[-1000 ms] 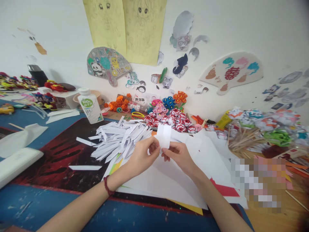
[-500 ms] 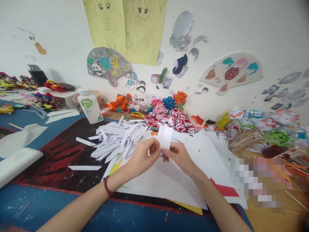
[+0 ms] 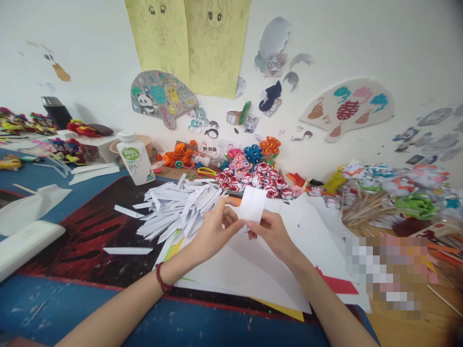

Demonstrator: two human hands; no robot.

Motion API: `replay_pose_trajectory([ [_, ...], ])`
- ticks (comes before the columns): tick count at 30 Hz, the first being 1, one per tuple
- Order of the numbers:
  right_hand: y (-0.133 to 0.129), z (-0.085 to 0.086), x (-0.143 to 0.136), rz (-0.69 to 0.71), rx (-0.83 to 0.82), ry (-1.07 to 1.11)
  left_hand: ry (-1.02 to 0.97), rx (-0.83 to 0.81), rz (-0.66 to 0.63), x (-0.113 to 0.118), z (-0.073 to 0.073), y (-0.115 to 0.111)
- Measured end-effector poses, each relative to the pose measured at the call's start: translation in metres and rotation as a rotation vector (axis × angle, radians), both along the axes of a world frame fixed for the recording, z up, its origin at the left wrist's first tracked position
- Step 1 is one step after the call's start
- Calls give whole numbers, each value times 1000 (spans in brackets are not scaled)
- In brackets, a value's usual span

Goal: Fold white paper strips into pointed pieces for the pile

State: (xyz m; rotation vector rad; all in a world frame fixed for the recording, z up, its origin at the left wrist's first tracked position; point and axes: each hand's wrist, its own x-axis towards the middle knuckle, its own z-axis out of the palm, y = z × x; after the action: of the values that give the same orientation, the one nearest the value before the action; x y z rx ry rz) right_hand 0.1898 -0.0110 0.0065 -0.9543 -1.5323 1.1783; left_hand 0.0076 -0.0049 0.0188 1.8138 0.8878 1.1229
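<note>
Small white paper (image 3: 253, 200) handled at its lower edge, above large white sheets (image 3: 253, 274).
The right hand (image 3: 277, 236) pinches it; the left hand (image 3: 213, 229) is loosely curled, thumb at the edge, its grip unclear. Such thin paper seems to call for light fingertips. Folded strips (image 3: 181, 207) heap beside them on a dark mat (image 3: 90, 241) over a blue tabletop (image 3: 202, 327); yellow drawings (image 3: 213, 72) hang on the wall (image 3: 108, 38).
</note>
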Motion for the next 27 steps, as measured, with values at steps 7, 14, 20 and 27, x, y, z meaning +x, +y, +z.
replay_pose_trajectory([
  [7,0,0,1,-14,4,1,61,-116,-63,-1,-1,5],
  [14,-1,2,0,-6,1,-6,56,-70,-59,-1,8,-1],
  [20,-2,3,0,-10,-10,8,96,-37,-39,0,6,-1],
  [27,-2,6,-1,-28,-3,-11,71,-87,-54,1,1,-2],
])
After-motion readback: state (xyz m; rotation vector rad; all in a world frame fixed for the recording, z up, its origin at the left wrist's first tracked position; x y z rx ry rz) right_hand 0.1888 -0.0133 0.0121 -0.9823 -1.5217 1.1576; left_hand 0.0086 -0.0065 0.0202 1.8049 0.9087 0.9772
